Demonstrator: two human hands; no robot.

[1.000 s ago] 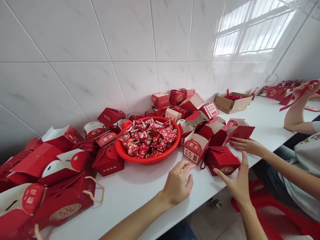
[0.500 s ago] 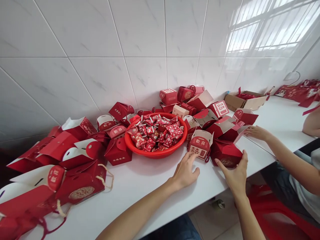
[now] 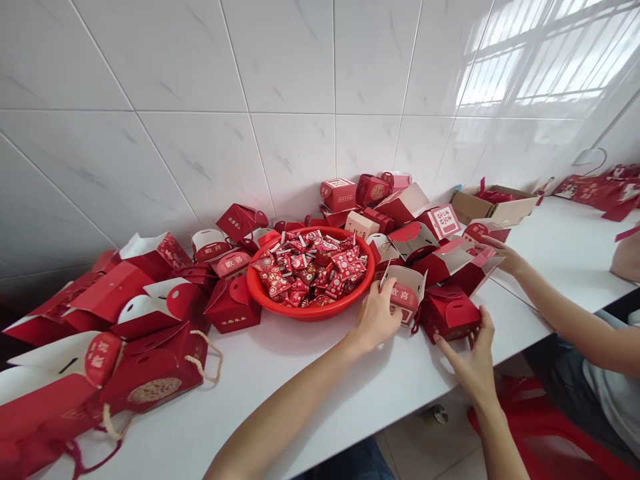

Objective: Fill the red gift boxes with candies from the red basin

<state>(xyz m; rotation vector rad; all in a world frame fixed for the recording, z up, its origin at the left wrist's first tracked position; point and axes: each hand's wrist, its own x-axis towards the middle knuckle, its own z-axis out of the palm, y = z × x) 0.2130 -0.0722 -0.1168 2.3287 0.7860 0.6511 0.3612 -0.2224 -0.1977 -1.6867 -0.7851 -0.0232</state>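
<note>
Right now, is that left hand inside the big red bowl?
No, the left hand is at the open box, beside the red bowl.

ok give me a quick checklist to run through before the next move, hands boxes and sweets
1. Red bowl upright, stocked with wrapped sweets: ok
2. Left grip at the open box beside the bowl: ok
3. Open box's bottom in view: not ok, hidden
4. Right grip at the closed red box: ok
5. Right grip firm: cannot tell
6. Co-worker's hand apart from both grips: ok
</note>
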